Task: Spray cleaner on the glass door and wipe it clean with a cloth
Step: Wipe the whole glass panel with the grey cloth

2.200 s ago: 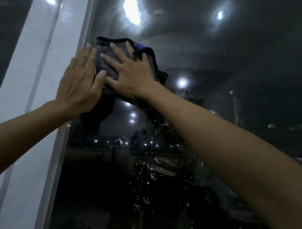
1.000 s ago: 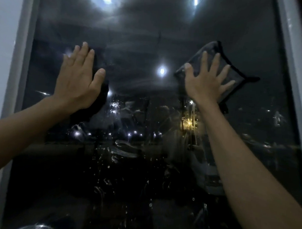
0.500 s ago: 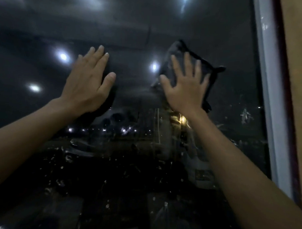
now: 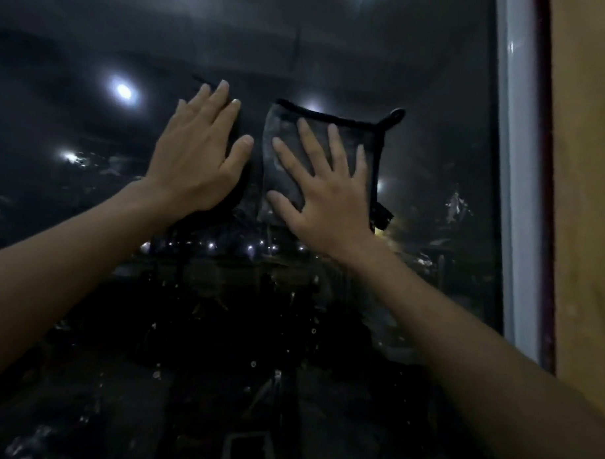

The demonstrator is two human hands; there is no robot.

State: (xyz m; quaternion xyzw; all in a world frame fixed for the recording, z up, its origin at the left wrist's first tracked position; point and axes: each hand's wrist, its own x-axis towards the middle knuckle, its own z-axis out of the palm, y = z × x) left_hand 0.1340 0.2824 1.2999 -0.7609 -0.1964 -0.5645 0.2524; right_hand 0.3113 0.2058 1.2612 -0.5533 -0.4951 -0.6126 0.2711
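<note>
Two hands are flat against the glass door [image 4: 436, 79] in the head view, both in the upper middle of the frame. The left hand [image 4: 197, 157] presses bare on the pane, fingers straight and close together, thumb out to the side. Just right of it, the right hand [image 4: 329, 202] pins the cloth [image 4: 283, 142] to the glass, fingers straight and spread wide; nothing is curled round the fabric. The cloth is grey with dark edging, a loop [image 4: 394, 115] at its upper right corner, and it sits at centre frame, apart from the white door frame [image 4: 512, 168] at the right edge.

Most likely trouble: the bare left palm probably leaves a greasy print on glass meant to come clean. The cloth is held up by pressure alone, so easing off mid-stroke could let it slide or drop. Droplets [image 4: 252, 363] dot the lower part of the frame; left too long they may dry into spots. The dim light and reflected lamps [image 4: 122, 91] could hide streaks.
</note>
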